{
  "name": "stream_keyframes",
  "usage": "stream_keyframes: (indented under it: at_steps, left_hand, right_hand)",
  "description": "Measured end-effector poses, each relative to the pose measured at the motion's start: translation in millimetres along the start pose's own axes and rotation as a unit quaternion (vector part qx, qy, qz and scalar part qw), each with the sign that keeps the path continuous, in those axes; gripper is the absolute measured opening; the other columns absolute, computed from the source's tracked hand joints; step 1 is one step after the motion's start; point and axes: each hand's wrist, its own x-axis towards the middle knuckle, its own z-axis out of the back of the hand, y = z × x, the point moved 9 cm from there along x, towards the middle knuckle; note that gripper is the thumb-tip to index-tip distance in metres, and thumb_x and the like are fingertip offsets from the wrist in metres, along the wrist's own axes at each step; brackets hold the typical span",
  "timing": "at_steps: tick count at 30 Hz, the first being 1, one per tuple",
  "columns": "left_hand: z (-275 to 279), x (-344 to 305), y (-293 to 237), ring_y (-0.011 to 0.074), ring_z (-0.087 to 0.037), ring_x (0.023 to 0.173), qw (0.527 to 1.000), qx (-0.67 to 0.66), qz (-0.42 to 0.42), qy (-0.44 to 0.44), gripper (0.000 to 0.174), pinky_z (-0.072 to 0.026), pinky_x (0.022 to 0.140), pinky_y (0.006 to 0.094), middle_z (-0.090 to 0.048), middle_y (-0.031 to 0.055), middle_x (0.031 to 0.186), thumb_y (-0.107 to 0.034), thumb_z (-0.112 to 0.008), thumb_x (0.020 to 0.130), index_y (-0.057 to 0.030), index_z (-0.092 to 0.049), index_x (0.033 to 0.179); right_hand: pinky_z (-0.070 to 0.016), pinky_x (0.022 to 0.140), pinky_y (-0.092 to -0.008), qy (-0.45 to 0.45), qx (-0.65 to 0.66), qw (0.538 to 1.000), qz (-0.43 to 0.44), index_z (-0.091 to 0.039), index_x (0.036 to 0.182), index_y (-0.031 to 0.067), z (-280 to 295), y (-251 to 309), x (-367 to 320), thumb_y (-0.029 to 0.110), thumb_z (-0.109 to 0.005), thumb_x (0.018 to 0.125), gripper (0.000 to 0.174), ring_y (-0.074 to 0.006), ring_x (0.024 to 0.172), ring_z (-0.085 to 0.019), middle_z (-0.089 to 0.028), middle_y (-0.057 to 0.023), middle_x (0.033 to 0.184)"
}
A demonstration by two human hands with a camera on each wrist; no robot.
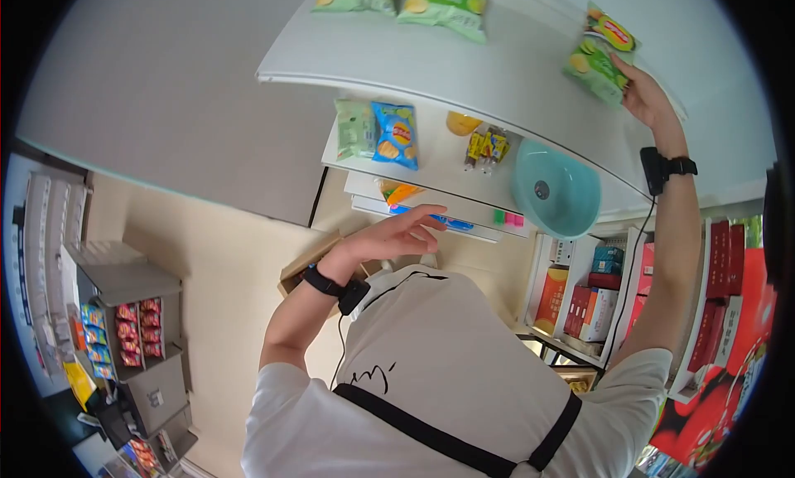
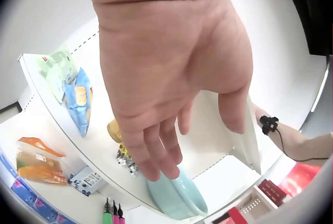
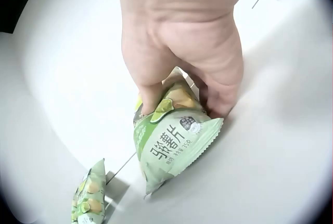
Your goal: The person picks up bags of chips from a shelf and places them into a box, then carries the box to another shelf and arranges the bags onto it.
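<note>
My right hand grips a green bag of potato chips at the right end of the upper white shelf. In the right wrist view the thumb and fingers hold the bag from both sides, and its lower edge is close over the shelf. Two more green chip bags stand on the same shelf to the left. My left hand hangs in front of the lower shelves with relaxed fingers and holds nothing. Behind it in the left wrist view are a blue chip bag and a teal basin.
The shelf below bears a pale green bag, small yellow packets and a yellow round item. Boxes fill a rack at the lower right. A snack display stands at the far left.
</note>
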Motion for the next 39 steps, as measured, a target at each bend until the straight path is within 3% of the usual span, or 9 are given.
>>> stream_keyframes:
  at_steps: [3, 5, 7, 11, 13, 19, 27, 33, 39]
  left_hand:
    - [5, -10, 30, 0.0191, -0.063, 0.12, 0.999, 0.016, 0.029, -0.031, 0.071, -0.0503, 0.103, 0.0338, -0.054, 0.0147, 0.144, -0.022, -0.071, 0.099, -0.0133, -0.034, 0.159]
    - [9, -19, 45, 0.0193, -0.064, 0.119, 0.998, 0.017, 0.042, -0.051, 0.068, -0.0506, 0.102, 0.0336, -0.056, 0.0145, 0.142, -0.023, -0.07, 0.1, -0.0125, -0.036, 0.158]
    - [17, -31, 61, 0.0203, -0.065, 0.117, 0.995, 0.017, 0.06, -0.08, 0.063, -0.0505, 0.103, 0.0337, -0.06, 0.0149, 0.136, -0.025, -0.07, 0.1, -0.0104, -0.042, 0.155]
    - [36, -44, 110, 0.0202, -0.065, 0.116, 0.986, 0.023, 0.06, -0.153, 0.059, -0.0509, 0.1, 0.0341, -0.063, 0.0149, 0.132, -0.029, -0.071, 0.099, -0.0078, -0.048, 0.149]
    - [46, -48, 128, 0.0199, -0.065, 0.116, 0.98, 0.023, 0.059, -0.189, 0.058, -0.0512, 0.099, 0.0343, -0.063, 0.0148, 0.131, -0.031, -0.071, 0.099, -0.0071, -0.05, 0.147]
    - [37, -65, 177, 0.0266, -0.067, 0.112, 0.957, -0.016, 0.088, -0.274, 0.063, -0.053, 0.095, 0.0361, -0.065, 0.0182, 0.128, -0.038, -0.074, 0.095, -0.0034, -0.053, 0.143]
    - [3, -108, 238, 0.0211, -0.066, 0.109, 0.923, -0.064, 0.105, -0.364, 0.057, -0.0526, 0.094, 0.0337, -0.066, 0.0142, 0.123, -0.033, -0.074, 0.096, -0.0037, -0.054, 0.141]
    - [-43, -163, 297, 0.0217, -0.066, 0.109, 0.875, -0.091, 0.113, -0.462, 0.051, -0.0533, 0.094, 0.0353, -0.066, 0.0131, 0.124, -0.028, -0.071, 0.099, -0.003, -0.055, 0.141]
    - [-68, -266, 413, 0.0246, -0.068, 0.11, 0.809, -0.18, 0.191, -0.526, 0.051, -0.0544, 0.096, 0.0376, -0.068, 0.0137, 0.125, -0.025, -0.07, 0.1, -0.0043, -0.054, 0.144]
  right_hand:
    - [-0.0515, 0.096, -0.0275, -0.047, -0.059, 0.997, -0.016, -0.05, 0.146, -0.001, 33, -7, 23, 0.037, -0.069, 0.101, 0.061, -0.0155, 0.117, -0.064, -0.065, -0.0092, 0.133]
    - [-0.0481, 0.102, -0.03, -0.296, -0.393, 0.869, 0.051, -0.05, 0.149, -0.0029, 21, 47, -41, 0.037, -0.063, 0.104, 0.061, -0.0195, 0.119, -0.063, -0.066, -0.0128, 0.132]
    - [-0.0459, 0.104, -0.0333, -0.305, -0.457, 0.8, 0.242, -0.048, 0.151, -0.0045, 17, 84, -67, 0.042, -0.062, 0.103, 0.067, -0.0245, 0.12, -0.062, -0.066, -0.0166, 0.131]
    - [-0.0459, 0.105, -0.0369, -0.007, -0.285, 0.929, 0.236, -0.059, 0.139, -0.0019, -142, 64, -161, 0.035, -0.058, 0.105, 0.05, -0.0215, 0.119, -0.062, -0.067, -0.0138, 0.124]
    - [-0.047, 0.105, -0.0371, 0.289, -0.242, 0.899, 0.222, -0.062, 0.134, -0.0016, -272, 20, -175, 0.024, -0.055, 0.107, 0.038, -0.019, 0.116, -0.062, -0.066, -0.0113, 0.122]
    - [-0.0454, 0.109, -0.0429, 0.135, -0.471, 0.854, 0.175, -0.042, 0.154, 0.002, -401, -233, 27, 0.029, -0.074, 0.097, 0.07, -0.0335, 0.132, -0.055, -0.054, -0.0197, 0.144]
    - [-0.0481, 0.105, -0.0468, 0.056, -0.461, 0.723, 0.512, -0.055, 0.141, 0.0029, -521, -172, -15, 0.015, -0.071, 0.096, 0.049, -0.0411, 0.126, -0.056, -0.055, -0.0226, 0.141]
    - [-0.0511, 0.099, -0.0421, 0.347, -0.302, 0.816, 0.35, -0.06, 0.13, 0.0019, -588, -290, -69, 0.005, -0.069, 0.092, 0.039, -0.0374, 0.118, -0.061, -0.063, -0.0189, 0.124]
    - [-0.0514, 0.101, -0.0474, 0.52, -0.392, 0.747, 0.132, -0.06, 0.13, 0.0038, -649, -493, -114, 0.017, -0.071, 0.089, 0.045, -0.0417, 0.117, -0.061, -0.064, -0.0214, 0.126]
